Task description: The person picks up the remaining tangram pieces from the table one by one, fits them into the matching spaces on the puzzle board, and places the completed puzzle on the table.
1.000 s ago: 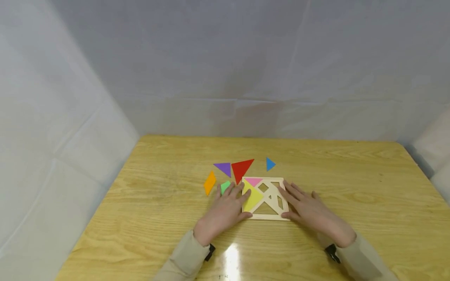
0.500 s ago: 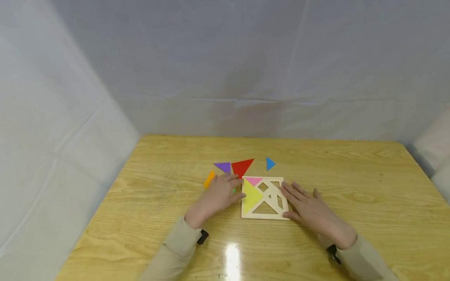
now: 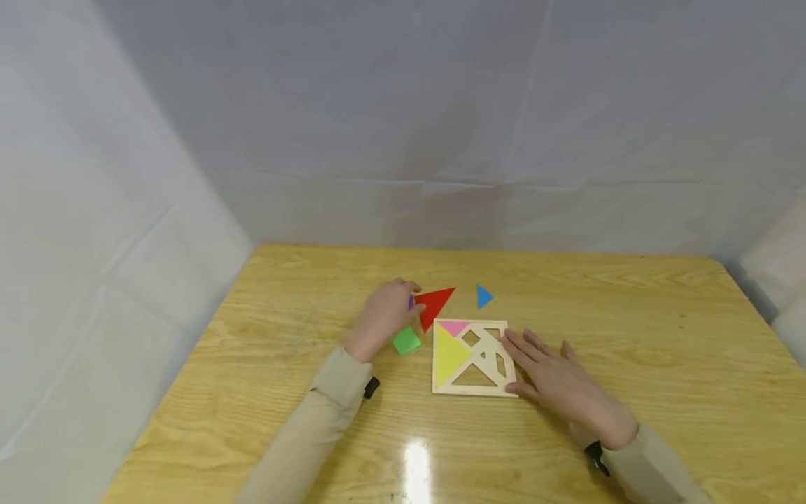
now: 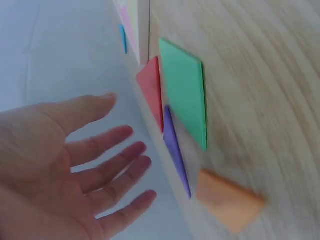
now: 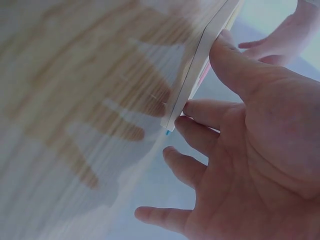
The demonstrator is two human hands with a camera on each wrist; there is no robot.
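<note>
A person works over a wood-grain counter (image 3: 252,392) with both hands, one at either side of a pale wooden board (image 3: 476,390) in the lower half of the head view, just right of center. The left hand (image 3: 384,315), above and left of the board, is open with fingers spread and slightly bent; the left wrist view shows the palm bare, holding nothing. The right hand (image 3: 557,381) lies outstretched at the board's right edge, thumb and forefinger touching it, the other fingers fanned out. A yellow triangle (image 3: 450,355) fills the board's left side and a pink triangle (image 3: 453,327) its upper left; the cutouts toward the right show counter through them. Outside the board, a red triangle (image 3: 434,306) lies near its upper left corner, a green four-sided piece (image 3: 406,341) to its left, and a blue triangle (image 3: 483,297) above it. A purple triangle (image 3: 411,302) peeks from behind the left hand, while an orange piece (image 4: 229,200) shows at lower right in the left wrist view. White sheeting (image 3: 403,105) hangs across the top of the head view; beige sleeves (image 3: 296,448) enter from below.
</note>
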